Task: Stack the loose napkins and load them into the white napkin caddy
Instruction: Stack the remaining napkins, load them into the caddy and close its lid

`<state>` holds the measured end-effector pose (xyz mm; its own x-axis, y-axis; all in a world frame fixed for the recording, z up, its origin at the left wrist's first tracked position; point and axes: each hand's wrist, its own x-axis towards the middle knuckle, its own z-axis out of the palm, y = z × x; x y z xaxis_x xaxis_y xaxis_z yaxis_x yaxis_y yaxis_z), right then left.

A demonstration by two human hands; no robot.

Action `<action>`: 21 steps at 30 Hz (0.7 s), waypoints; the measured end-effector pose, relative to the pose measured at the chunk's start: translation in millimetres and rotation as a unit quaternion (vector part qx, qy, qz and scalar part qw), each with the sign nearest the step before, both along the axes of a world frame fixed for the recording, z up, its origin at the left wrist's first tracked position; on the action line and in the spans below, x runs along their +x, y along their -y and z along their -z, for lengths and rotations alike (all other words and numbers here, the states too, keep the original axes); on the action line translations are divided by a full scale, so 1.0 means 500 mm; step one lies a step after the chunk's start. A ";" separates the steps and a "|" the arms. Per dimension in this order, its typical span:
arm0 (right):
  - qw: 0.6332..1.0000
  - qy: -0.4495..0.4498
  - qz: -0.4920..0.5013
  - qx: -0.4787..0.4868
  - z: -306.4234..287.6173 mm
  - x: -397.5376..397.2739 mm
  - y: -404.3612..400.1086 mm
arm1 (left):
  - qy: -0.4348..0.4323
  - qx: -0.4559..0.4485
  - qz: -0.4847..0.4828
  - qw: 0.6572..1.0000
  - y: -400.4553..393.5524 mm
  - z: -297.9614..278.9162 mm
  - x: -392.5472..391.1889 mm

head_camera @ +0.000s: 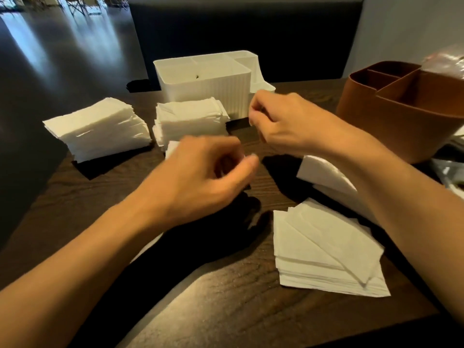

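Hands' grip unclear, blurred: left hand (200, 172) by napkin stack (190, 121), right hand (283, 121) near caddy (208, 76).

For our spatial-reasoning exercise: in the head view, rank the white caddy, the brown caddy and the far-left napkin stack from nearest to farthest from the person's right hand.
From the right hand:
1. White caddy, just behind its fingers.
2. Brown caddy, off to the right.
3. Far-left napkin stack, across the table.

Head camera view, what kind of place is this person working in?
Probably a restaurant or cafe dining room: napkin stacks lie on a dark wood table beside a white caddy and a brown caddy, with chairs far behind.
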<state>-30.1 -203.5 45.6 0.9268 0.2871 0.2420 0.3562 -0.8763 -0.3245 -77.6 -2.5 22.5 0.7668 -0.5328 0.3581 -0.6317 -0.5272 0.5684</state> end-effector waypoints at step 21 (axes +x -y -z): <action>0.940 -0.146 0.133 -0.277 -0.069 -0.053 0.075 | -0.027 0.162 0.140 0.976 0.086 0.044 -0.021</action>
